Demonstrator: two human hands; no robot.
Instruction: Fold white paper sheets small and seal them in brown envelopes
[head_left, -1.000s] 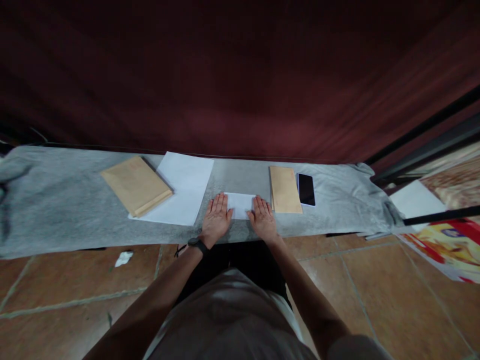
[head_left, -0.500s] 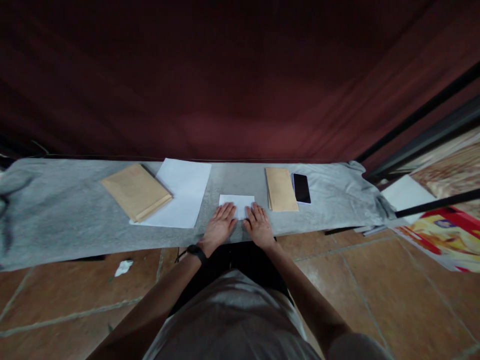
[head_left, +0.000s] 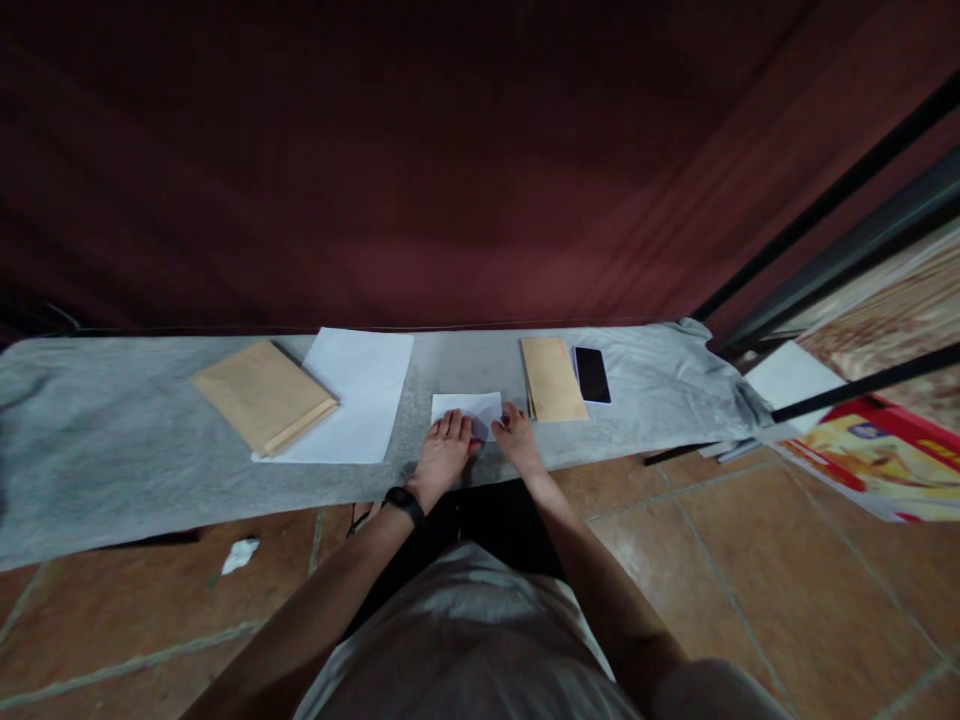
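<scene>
Two bare hands work at a small white slip [head_left: 484, 403] of folded paper, which lies flat on the grey-draped table [head_left: 150, 490] right in front of the person. The left hand [head_left: 448, 446] is spread open, palm down, its fingers resting across the left and near part of the slip. The right hand [head_left: 516, 438], at the slip's right edge, has its fingers bent inward; whether it pinches the paper cannot be told. Left of the slip, well apart from it, lie large white sheets [head_left: 367, 395], and a brown packet [head_left: 262, 395] rests aslant, overlapping their left side. To the right of the slip, near the right hand, are smaller brown envelopes [head_left: 556, 380], one slightly offset over another. Farther right from the slip, just beside the envelopes, a phone [head_left: 593, 376] lies with its screen dark. A black wristband [head_left: 406, 507] circles the left wrist, on the near side of the slip. Beyond the slip, past the table's far edge, hangs a dark red curtain [head_left: 450, 200]. Below and left of the slip, a white scrap [head_left: 241, 555] lies on the tiled floor [head_left: 150, 620].
</scene>
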